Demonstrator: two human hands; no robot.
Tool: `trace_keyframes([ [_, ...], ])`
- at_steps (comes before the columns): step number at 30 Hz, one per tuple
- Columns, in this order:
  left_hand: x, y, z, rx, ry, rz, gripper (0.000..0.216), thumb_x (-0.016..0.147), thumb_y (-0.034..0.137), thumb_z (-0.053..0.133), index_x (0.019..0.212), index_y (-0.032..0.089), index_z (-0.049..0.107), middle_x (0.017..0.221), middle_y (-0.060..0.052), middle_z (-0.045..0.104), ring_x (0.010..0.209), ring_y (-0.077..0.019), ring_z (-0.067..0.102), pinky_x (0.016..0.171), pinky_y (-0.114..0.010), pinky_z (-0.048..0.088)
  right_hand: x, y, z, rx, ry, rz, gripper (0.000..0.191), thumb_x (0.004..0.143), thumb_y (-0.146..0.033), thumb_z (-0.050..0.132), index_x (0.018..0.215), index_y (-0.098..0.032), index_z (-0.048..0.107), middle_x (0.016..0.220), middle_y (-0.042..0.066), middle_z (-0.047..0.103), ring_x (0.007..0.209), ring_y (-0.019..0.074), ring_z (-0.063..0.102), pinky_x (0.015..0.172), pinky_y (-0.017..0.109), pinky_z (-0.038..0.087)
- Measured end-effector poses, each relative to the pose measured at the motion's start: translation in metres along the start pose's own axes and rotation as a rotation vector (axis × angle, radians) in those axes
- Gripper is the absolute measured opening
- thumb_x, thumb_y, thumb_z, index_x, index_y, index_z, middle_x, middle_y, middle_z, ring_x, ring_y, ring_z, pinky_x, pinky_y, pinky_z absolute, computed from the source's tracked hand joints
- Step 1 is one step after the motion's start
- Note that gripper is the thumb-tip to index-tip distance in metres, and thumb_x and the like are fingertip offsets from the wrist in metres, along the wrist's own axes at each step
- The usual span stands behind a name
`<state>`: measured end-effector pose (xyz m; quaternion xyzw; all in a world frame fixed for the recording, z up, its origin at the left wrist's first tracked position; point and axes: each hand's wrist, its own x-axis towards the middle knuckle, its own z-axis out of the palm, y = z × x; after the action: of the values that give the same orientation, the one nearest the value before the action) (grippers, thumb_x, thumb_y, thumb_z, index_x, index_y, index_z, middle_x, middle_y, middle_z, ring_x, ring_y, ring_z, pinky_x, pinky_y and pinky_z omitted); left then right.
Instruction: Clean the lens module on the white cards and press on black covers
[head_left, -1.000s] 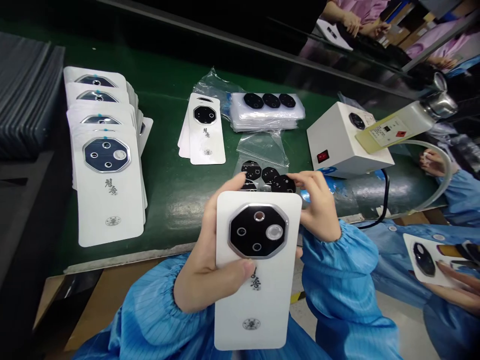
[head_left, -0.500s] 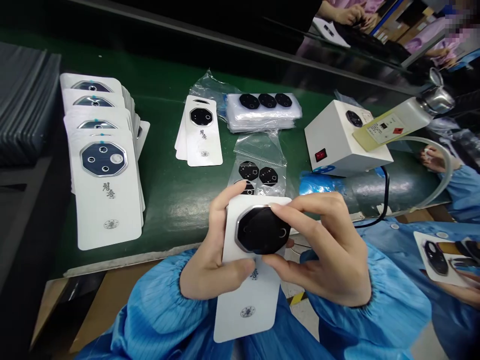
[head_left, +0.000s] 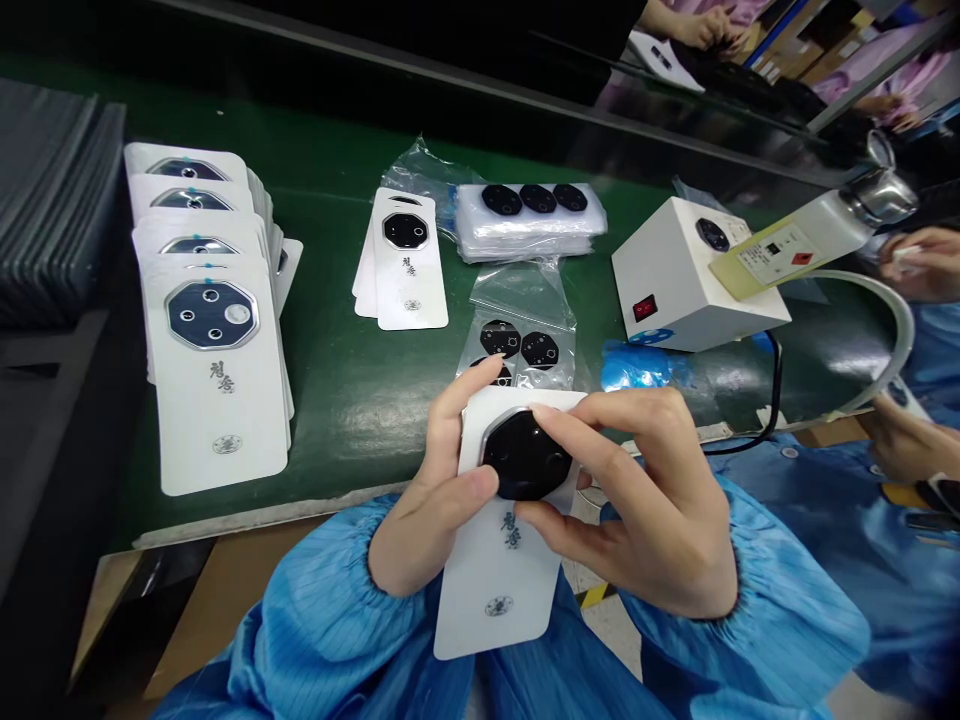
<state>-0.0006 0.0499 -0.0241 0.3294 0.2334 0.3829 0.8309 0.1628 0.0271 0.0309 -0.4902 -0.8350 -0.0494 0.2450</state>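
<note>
My left hand (head_left: 431, 515) is closed around the left side of a white back panel (head_left: 480, 585) that bears dark lettering and a round emblem. Its thumb tip presses at the left edge of a glossy black octagonal cover (head_left: 529, 465). This cover lies in or over the silver-rimmed frame near the panel's top; I cannot tell whether it is fully seated. With thumb and forefinger, my right hand (head_left: 645, 500) pinches it at the upper and lower edges. Just behind, a clear bag (head_left: 517, 290) with several black covers lies on the green table (head_left: 337, 420).
Overlapping white panels (head_left: 225, 410) lie at the left, beside dark grey upright trays (head_left: 56, 200). Farther back are two finished-looking panels (head_left: 409, 285) and bagged covers (head_left: 525, 235). A white box (head_left: 675, 290) supports a tilted bottle (head_left: 795, 250). A co-worker's hands (head_left: 919, 440) are at the right.
My left thumb has moved up to the black cover's left edge, and the cover has shifted or tilted within the frame. The co-worker's panel at the right has moved mostly out of sight.
</note>
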Motion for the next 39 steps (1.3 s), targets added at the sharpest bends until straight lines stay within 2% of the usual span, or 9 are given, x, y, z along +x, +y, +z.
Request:
trace_keyframes([
  [7,0.0002,0.0013,0.0012,-0.048,0.024,0.014,0.047,0.086,0.027,0.055,0.128,0.045,0.044,0.107,0.006,0.061,0.085,-0.0153,0.060,0.073,-0.028,0.048,-0.0002,0.0012,0.0008,-0.011,-0.007,-0.016,0.040,0.080,-0.030,0.066,0.114,-0.015,0.053,0.094,0.011,0.061,0.083,0.0223,0.054,0.065,0.039,0.046],
  [14,-0.0003,0.0029,0.0024,-0.021,0.019,0.008,0.047,0.087,0.025,0.052,0.129,0.044,0.041,0.109,0.005,0.061,0.086,-0.0185,0.059,0.073,-0.031,0.046,-0.0010,-0.0003,-0.0011,0.013,-0.017,-0.007,0.037,0.079,-0.026,0.066,0.113,-0.014,0.055,0.095,0.012,0.060,0.082,0.0212,0.054,0.064,0.037,0.047],
  [22,0.0033,-0.0019,-0.0023,0.011,-0.015,0.066,0.045,0.087,0.026,0.053,0.126,0.048,0.045,0.107,0.007,0.060,0.088,-0.0147,0.057,0.075,-0.026,0.046,-0.0018,0.0010,-0.0003,-0.009,-0.032,-0.020,0.039,0.079,-0.025,0.067,0.113,-0.009,0.057,0.095,0.014,0.061,0.083,0.0218,0.056,0.067,0.038,0.047],
  [26,0.0040,-0.0020,-0.0037,0.070,0.004,0.071,0.046,0.087,0.028,0.053,0.127,0.048,0.045,0.113,0.005,0.058,0.090,-0.0169,0.058,0.077,-0.030,0.047,-0.0015,0.0012,-0.0001,-0.009,-0.006,-0.043,0.036,0.078,-0.021,0.067,0.110,-0.005,0.059,0.094,0.014,0.060,0.083,0.0207,0.055,0.066,0.037,0.047],
  [32,0.0019,0.0038,0.0007,0.014,-0.015,0.041,0.044,0.088,0.025,0.052,0.121,0.054,0.048,0.100,0.010,0.062,0.084,-0.0132,0.059,0.074,-0.025,0.047,-0.0011,0.0017,0.0005,0.025,-0.008,-0.040,0.038,0.078,-0.020,0.068,0.110,-0.002,0.059,0.095,0.014,0.058,0.085,0.0192,0.053,0.068,0.036,0.047],
  [39,0.0018,0.0030,0.0031,-0.043,-0.030,0.055,0.044,0.090,0.023,0.049,0.122,0.052,0.048,0.104,0.009,0.061,0.080,-0.0118,0.063,0.070,-0.023,0.051,-0.0028,0.0011,-0.0012,-0.001,0.007,-0.022,0.038,0.079,-0.025,0.068,0.107,-0.002,0.059,0.096,0.014,0.057,0.086,0.0193,0.052,0.069,0.036,0.047],
])
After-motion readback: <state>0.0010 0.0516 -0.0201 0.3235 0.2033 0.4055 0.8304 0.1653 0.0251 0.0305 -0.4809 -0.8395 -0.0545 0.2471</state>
